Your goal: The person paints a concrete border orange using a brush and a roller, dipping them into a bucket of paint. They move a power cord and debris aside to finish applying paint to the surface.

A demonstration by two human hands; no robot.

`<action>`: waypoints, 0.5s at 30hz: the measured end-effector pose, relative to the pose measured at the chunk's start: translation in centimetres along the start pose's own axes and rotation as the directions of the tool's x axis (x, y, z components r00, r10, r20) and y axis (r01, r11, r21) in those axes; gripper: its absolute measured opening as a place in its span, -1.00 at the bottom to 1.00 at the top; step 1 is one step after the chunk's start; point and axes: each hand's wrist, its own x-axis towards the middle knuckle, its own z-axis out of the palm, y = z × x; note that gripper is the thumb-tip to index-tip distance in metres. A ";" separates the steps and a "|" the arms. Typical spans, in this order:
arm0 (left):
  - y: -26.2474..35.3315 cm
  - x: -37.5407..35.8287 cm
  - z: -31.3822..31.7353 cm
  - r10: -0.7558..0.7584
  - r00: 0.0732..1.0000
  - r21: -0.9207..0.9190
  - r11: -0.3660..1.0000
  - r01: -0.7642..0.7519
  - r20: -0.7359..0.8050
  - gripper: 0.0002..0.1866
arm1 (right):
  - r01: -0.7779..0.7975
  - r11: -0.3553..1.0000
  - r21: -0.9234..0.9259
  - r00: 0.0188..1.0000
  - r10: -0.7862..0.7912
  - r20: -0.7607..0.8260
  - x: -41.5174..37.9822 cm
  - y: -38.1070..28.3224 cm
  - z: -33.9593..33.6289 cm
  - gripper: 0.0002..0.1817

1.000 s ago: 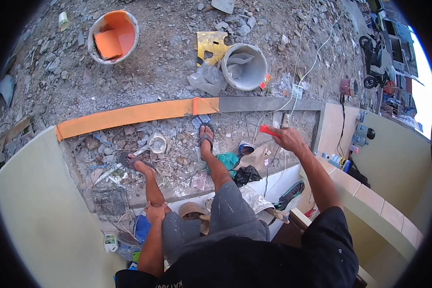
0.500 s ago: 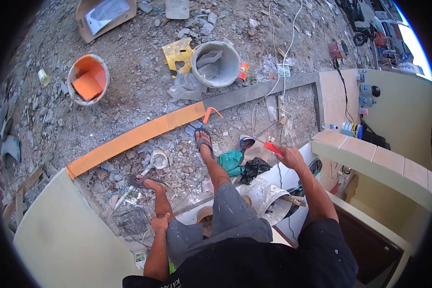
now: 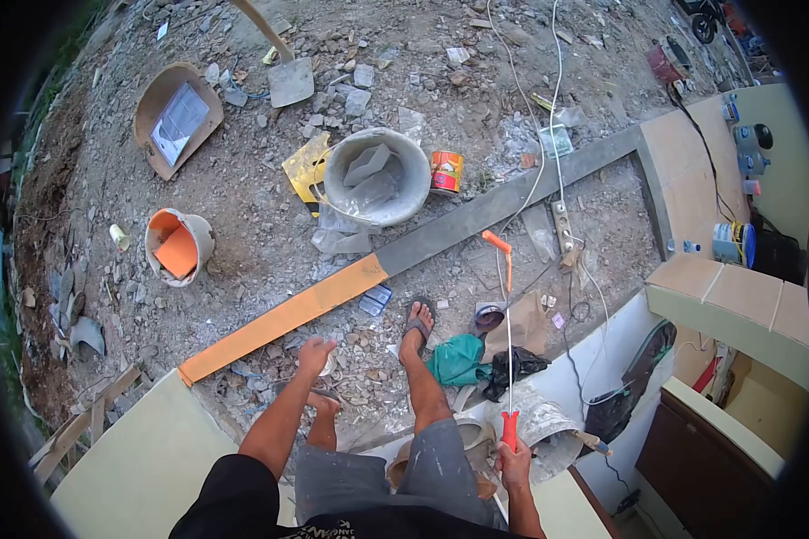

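Seemingly tight: roller head (image 3: 498, 241) beside ledge's edge (image 3: 487, 218)

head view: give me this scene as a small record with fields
right grip: around the red handle of a long, thin-stemmed, orange-headed paint roller
left grip: raised, holding nothing visible
surface: long narrow flat strip, orange at picture left, grey at right
containers: round grey-white bucket, red-and-yellow can beside it; orange-stained bucket farther left
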 end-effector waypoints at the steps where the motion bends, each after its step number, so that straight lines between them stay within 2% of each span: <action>1: 7.9 2.5 -0.8 -0.148 0.959 -0.196 0.960 0.198 0.243 -0.34 | -0.006 0.998 0.056 1.000 0.007 -0.008 1.1 -0.5 0.2 -0.85; 2: 11.1 6.6 1.2 -0.101 0.976 -0.357 0.919 0.165 0.193 -0.26 | -0.012 0.994 0.112 1.000 0.014 -0.016 2.1 -1.1 0.4 -0.85; 3: 13.9 11.1 2.8 -0.083 0.970 -0.500 0.845 0.189 0.227 -0.11 | -0.031 0.993 0.117 1.000 0.030 0.008 3.3 -0.9 0.7 -0.85; 4: 16.6 14.7 4.0 -0.063 0.969 -0.565 0.802 0.192 0.239 0.03 | -0.015 0.988 0.152 0.999 0.019 -0.029 4.1 -0.3 0.6 -0.86; 5: 19.3 17.3 5.0 -0.073 0.968 -0.589 0.782 0.206 0.242 0.05 | 0.007 0.982 0.187 0.998 0.006 -0.068 5.1 0.2 0.4 -0.87; 7: 22.8 21.8 7.7 -0.152 0.963 -0.651 0.712 0.263 0.223 -0.02 | 0.015 0.977 0.211 0.998 0.000 -0.070 6.2 1.1 0.1 -0.84; 8: 24.1 22.9 9.0 -0.155 0.963 -0.636 0.725 0.263 0.221 -0.02 | 0.040 0.971 0.236 0.996 -0.020 -0.084 6.5 1.5 0.1 -0.80; 10: 26.1 23.9 9.7 -0.187 0.956 -0.797 0.528 0.292 0.225 -0.19 | 0.016 0.962 0.273 0.996 0.008 -0.087 6.8 2.1 -0.1 -0.80; 11: 27.1 24.2 9.8 -0.191 0.960 -0.791 0.545 0.279 0.207 -0.19 | 0.010 0.955 0.298 0.995 0.020 -0.097 6.9 2.0 0.2 -0.80; 13: 29.4 24.8 9.7 -0.202 0.976 -0.939 0.311 0.144 0.083 -0.39 | -0.007 0.943 0.333 0.994 0.042 -0.097 6.2 0.0 0.3 -0.81; 14: 31.7 24.9 8.8 -0.237 0.970 -0.942 0.309 0.131 0.058 -0.50 | -0.097 0.994 0.045 0.995 0.098 -0.026 5.6 -1.7 -0.1 -0.60; 15: 33.8 24.6 7.4 -0.217 0.975 -0.941 0.318 0.118 0.049 -0.50 | -0.156 0.956 -0.249 0.986 0.166 0.022 5.1 -3.0 -0.2 -0.36</action>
